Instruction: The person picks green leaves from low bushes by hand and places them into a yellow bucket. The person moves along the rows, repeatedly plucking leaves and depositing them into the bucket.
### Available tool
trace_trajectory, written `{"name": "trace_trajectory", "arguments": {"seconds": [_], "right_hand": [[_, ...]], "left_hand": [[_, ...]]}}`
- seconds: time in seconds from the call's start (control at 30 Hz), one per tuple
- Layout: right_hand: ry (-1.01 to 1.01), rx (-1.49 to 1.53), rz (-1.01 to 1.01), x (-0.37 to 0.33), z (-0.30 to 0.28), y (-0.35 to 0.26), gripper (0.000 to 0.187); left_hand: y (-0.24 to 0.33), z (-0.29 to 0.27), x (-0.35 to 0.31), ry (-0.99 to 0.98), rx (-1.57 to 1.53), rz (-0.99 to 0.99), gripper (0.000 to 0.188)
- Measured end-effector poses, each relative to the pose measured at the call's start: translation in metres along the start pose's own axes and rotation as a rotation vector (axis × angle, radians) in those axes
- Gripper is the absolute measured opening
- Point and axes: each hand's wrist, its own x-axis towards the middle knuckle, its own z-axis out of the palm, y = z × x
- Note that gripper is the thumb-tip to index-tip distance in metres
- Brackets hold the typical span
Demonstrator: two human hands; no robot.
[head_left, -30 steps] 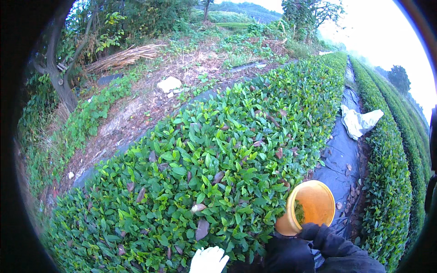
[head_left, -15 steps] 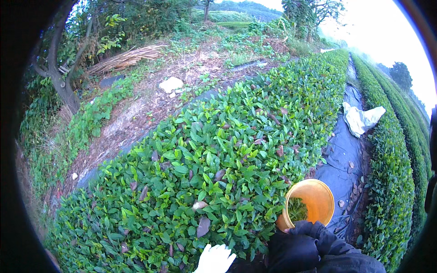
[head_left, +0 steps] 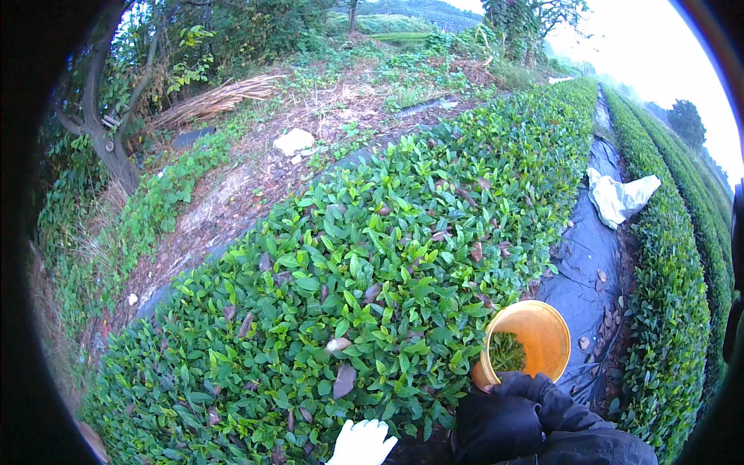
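My left hand [head_left: 362, 444], in a white glove, shows at the lower edge with its fingers outstretched and a little apart. It holds nothing that I can see and lies against the near leaves of a trimmed green hedge [head_left: 333, 294]. To its right stands an orange-yellow bucket [head_left: 546, 341], its mouth tilted toward me. Picked green leaves [head_left: 506, 353] lie inside the bucket. Dark clothing [head_left: 504, 426] covers part of the bucket's near rim. My right hand does not show.
Black ground sheeting [head_left: 577, 263] runs along the right of the hedge, with a crumpled white sack [head_left: 620, 198] on it. Another hedge row [head_left: 670, 310] borders it. At left are a tree trunk [head_left: 112, 159], a pile of poles [head_left: 217, 101] and a pale rock [head_left: 294, 141].
My left hand has shifted slightly left, and its fingers look a bit more spread. The view has moved a little; the bucket stays in nearly the same place.
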Motion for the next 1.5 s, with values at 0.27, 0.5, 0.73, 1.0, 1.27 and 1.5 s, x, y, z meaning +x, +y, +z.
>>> {"name": "trace_trajectory", "arguments": {"seconds": [0.27,0.5,0.73,1.0,1.27,1.5], "right_hand": [[0.035,0.003,-0.094,0.010,0.007,0.017,0.067],[0.028,0.028,-0.106,0.004,0.004,0.005,0.067],[0.022,0.040,-0.084,0.003,0.002,0.008,0.067],[0.051,0.051,-0.136,-0.005,0.001,-0.001,0.069],[0.219,0.084,-0.015,-0.026,-0.007,-0.008,0.067],[0.657,0.740,-0.144,-0.058,-0.038,0.016,0.033]], "left_hand": [[0.003,-0.002,-0.003,-0.037,0.014,-0.022,0.028],[0.001,0.001,-0.005,-0.041,0.007,-0.034,0.028],[0.001,0.002,-0.003,-0.037,-0.003,-0.015,0.026],[-0.001,0.006,-0.007,-0.011,0.012,-0.002,0.025],[-0.006,0.011,-0.005,0.020,0.045,0.054,0.023],[-0.005,0.014,-0.006,-0.002,0.030,0.054,0.024]]}}
